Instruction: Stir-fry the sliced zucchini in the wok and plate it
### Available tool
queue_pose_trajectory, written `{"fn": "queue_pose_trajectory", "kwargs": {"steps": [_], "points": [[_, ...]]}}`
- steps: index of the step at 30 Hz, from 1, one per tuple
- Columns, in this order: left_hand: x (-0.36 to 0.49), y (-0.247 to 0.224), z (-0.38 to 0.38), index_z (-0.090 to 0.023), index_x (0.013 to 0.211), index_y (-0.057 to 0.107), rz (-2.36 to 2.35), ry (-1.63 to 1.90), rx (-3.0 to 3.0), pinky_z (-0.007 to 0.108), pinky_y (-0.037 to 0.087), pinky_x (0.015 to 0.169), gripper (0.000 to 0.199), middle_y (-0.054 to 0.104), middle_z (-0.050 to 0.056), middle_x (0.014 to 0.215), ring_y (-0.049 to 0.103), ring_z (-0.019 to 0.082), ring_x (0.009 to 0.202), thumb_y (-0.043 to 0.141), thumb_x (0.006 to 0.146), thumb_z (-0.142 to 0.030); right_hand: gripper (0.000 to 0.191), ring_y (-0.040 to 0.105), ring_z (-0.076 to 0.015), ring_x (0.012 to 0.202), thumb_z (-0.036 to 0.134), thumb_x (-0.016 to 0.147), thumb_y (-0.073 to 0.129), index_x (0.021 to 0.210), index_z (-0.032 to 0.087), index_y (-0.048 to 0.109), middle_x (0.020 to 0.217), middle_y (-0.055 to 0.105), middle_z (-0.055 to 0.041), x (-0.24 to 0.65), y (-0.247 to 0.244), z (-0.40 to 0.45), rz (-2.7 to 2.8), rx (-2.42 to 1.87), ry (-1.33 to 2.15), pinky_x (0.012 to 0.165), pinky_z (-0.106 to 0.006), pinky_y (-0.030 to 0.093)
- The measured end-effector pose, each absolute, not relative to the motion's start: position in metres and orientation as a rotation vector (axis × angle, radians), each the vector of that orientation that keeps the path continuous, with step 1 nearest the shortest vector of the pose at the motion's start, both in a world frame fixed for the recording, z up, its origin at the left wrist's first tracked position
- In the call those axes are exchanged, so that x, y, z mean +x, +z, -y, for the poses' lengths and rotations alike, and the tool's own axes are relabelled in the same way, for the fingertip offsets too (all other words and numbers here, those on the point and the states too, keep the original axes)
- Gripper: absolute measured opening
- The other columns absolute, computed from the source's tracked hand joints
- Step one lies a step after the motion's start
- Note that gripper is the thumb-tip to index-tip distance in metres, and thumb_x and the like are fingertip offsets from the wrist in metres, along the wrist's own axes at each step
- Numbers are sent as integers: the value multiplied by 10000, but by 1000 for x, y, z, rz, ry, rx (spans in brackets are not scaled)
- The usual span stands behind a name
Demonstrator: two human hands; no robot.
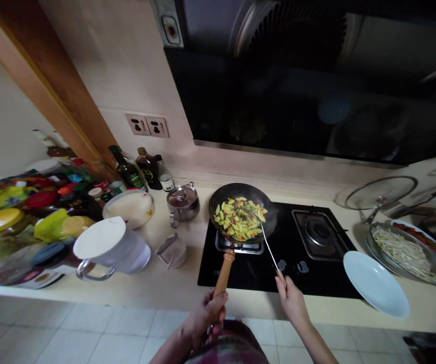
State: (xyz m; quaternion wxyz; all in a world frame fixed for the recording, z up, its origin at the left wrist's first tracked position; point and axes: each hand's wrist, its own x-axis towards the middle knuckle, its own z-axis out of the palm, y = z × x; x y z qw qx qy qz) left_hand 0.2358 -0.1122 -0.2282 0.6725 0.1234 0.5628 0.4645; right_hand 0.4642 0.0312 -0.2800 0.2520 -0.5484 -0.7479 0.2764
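Firmly, a wok (236,190) is held by its wooden handle (224,273), closed inside the left grip (206,316); ahead of that grip, vegetables (238,220) are touched by a thin spatula (269,247), pinched in the right grip (292,303).

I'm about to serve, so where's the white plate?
In the head view, the white plate lies on the right of the counter, between the black gas hob and the dish of bean sprouts.
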Motion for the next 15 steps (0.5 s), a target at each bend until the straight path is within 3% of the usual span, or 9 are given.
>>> {"fn": "queue_pose_trajectory", "kwargs": {"steps": [15], "points": [[229,-228,111,-244,735,388,-1266,1017,271,174,211,236,526,480,-105,467,312,42,241,653,599,-677,434,660,-245,558,615,872,322,802,244,535,611,661,-48,464,-274,-37,2023,-1547,724,525,-307,481]]}}
